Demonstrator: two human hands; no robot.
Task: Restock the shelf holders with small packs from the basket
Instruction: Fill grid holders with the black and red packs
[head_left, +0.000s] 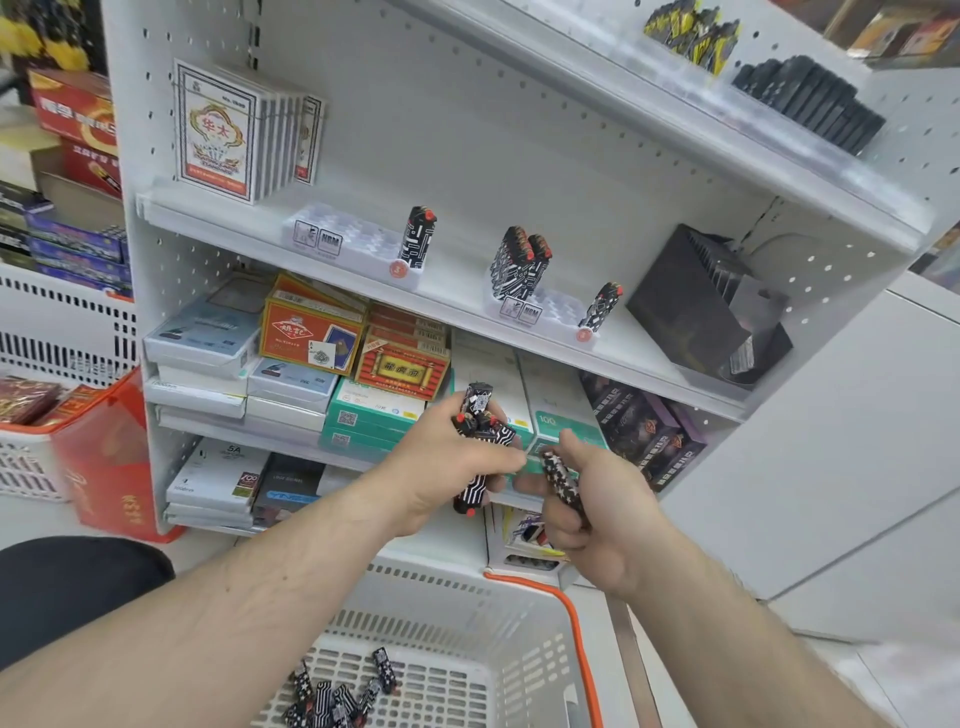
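Observation:
My left hand (441, 467) grips a bunch of several small black-and-white patterned packs with red tips (480, 415) in front of the lower shelves. My right hand (597, 514) pinches one star-patterned pack (563, 483) just right of that bunch. On the shelf above stand two white holders: the left holder (343, 239) carries one upright pack (418, 239), the right holder (545, 306) carries a cluster of packs (517, 262) at its left end and one pack (601, 306) at its right end. The white basket (519, 608) below me holds several more packs (337, 696).
Card decks (223, 135) stand at the shelf's left end, and a black display box (706, 306) at its right. Boxed goods fill the lower shelves. A red-rimmed basket (78, 441) sits on the floor at left. Dark packs line the top shelf (810, 104).

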